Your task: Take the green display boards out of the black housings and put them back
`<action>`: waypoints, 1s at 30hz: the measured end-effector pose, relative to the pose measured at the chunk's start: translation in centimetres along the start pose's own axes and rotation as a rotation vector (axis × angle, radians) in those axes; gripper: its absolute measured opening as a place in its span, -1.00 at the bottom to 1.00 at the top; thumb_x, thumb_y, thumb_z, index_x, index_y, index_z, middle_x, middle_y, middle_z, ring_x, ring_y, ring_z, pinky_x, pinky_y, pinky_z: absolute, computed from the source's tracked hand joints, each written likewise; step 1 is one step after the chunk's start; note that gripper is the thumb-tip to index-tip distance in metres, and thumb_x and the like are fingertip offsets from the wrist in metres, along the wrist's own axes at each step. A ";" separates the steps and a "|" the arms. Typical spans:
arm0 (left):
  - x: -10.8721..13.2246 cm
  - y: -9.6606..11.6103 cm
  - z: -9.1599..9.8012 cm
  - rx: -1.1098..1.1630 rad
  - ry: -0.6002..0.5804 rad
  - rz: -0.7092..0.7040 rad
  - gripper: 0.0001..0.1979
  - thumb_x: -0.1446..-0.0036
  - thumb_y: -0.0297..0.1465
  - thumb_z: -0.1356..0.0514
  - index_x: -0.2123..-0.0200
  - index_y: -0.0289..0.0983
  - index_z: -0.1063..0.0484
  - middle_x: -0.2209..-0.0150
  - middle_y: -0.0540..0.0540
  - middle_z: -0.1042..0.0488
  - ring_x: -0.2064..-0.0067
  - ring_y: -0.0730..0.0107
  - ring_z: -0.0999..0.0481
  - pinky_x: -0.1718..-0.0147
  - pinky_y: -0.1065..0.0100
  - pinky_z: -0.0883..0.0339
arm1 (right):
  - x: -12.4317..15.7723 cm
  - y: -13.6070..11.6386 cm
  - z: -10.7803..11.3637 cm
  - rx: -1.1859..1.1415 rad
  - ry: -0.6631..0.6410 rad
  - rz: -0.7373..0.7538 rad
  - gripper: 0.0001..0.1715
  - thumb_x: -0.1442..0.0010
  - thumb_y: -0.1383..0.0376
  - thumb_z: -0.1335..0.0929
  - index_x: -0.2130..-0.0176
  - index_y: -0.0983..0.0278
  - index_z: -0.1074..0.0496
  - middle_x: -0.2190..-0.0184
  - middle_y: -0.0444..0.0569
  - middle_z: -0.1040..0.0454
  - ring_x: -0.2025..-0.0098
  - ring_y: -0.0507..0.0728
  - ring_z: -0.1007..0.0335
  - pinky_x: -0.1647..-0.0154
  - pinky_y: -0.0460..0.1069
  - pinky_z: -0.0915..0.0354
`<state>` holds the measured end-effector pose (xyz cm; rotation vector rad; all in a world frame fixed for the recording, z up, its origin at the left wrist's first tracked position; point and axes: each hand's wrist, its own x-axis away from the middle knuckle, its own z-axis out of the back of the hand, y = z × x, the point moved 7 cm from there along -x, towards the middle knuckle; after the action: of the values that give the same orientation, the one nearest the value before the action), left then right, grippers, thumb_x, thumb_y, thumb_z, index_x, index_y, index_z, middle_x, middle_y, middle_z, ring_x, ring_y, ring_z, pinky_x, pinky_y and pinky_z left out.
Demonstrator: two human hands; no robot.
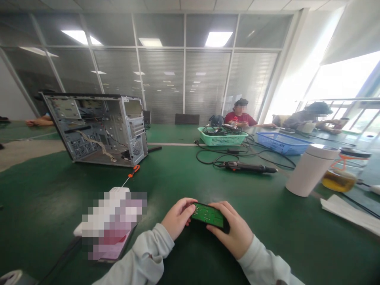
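A green circuit board (208,215) set in a black frame is held low over the table, in front of me. My left hand (177,218) grips its left end, thumb on the top face. Around the right end, my right hand (234,226) is closed with the thumb along the near edge and fingers on the far edge. The board's face is tilted up towards me, and its underside is hidden. To the left of my hands lie a white power strip (120,192) and a pinkish flat object (114,250), both partly blurred out.
An open computer case (114,134) stands at the left, with an orange-handled tool (134,171) before it. A black electric screwdriver (251,168), green basket (224,139), blue basket (283,143), white tumbler (310,170) and jar (341,176) are to the right. Other people sit across the table.
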<state>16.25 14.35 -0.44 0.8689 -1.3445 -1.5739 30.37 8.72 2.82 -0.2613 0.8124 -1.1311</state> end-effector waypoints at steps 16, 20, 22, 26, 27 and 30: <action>0.6 1.5 -0.3 -0.082 -0.012 -0.050 -0.66 0.00 -0.20 -0.06 0.22 -0.29 -0.36 0.41 -0.04 -0.36 0.44 0.43 -0.30 0.53 0.44 -0.21 | 0.3 0.8 0.5 -0.226 0.067 -0.069 -0.56 0.00 0.24 -0.33 0.08 0.25 -0.24 0.16 -0.03 -0.31 0.10 0.18 -0.23 0.08 0.05 -0.20; 0.8 1.9 -0.1 -0.110 -0.021 -0.070 -0.62 -0.04 -0.19 0.02 0.18 -0.30 -0.35 0.36 -0.07 -0.37 0.41 0.41 -0.31 0.49 0.42 -0.22 | 0.6 1.2 0.6 -0.403 0.112 -0.176 -0.57 -0.01 0.22 -0.32 0.11 0.27 -0.20 0.24 -0.03 -0.33 0.26 0.13 -0.31 0.27 -0.01 -0.31; 0.9 2.0 -0.3 -0.124 -0.054 -0.083 -0.58 -0.05 -0.17 0.04 0.14 -0.31 -0.33 0.36 -0.08 -0.38 0.42 0.40 -0.32 0.48 0.41 -0.22 | 0.7 1.8 0.3 -0.572 0.140 -0.270 -0.59 -0.01 0.16 -0.33 0.16 0.28 -0.20 0.34 -0.05 -0.33 0.38 0.09 -0.32 0.46 -0.09 -0.31; 1.3 2.5 -0.7 -0.219 -0.100 -0.196 -0.51 0.02 -0.13 -0.07 0.06 -0.30 -0.30 0.31 -0.10 -0.41 0.34 0.33 -0.35 0.42 0.39 -0.21 | 1.0 3.4 -1.2 -0.890 0.084 -0.519 -0.49 0.04 -0.04 -0.36 0.35 0.30 -0.17 0.59 -0.16 -0.28 0.62 0.00 -0.25 0.70 -0.20 -0.18; 1.4 2.6 -0.7 -0.255 -0.098 -0.226 -0.50 0.03 -0.13 -0.09 0.06 -0.30 -0.30 0.30 -0.10 -0.41 0.32 0.32 -0.35 0.41 0.39 -0.21 | 1.1 3.6 -1.5 -0.959 0.060 -0.571 -0.45 0.07 -0.07 -0.38 0.37 0.30 -0.14 0.62 -0.17 -0.27 0.65 -0.01 -0.25 0.72 -0.21 -0.18; 1.5 2.7 -0.7 -0.317 -0.082 -0.254 -0.52 0.02 -0.10 -0.10 0.10 -0.31 -0.34 0.34 -0.09 -0.41 0.35 0.33 -0.34 0.42 0.40 -0.21 | 1.3 3.8 -2.4 -1.118 -0.037 -0.707 -0.37 0.15 -0.07 -0.43 0.33 0.28 -0.12 0.61 -0.15 -0.31 0.67 0.01 -0.28 0.75 -0.22 -0.17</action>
<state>16.74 12.59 2.13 0.8063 -1.0290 -1.9740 31.62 9.71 -1.57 -1.5896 1.3103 -1.1872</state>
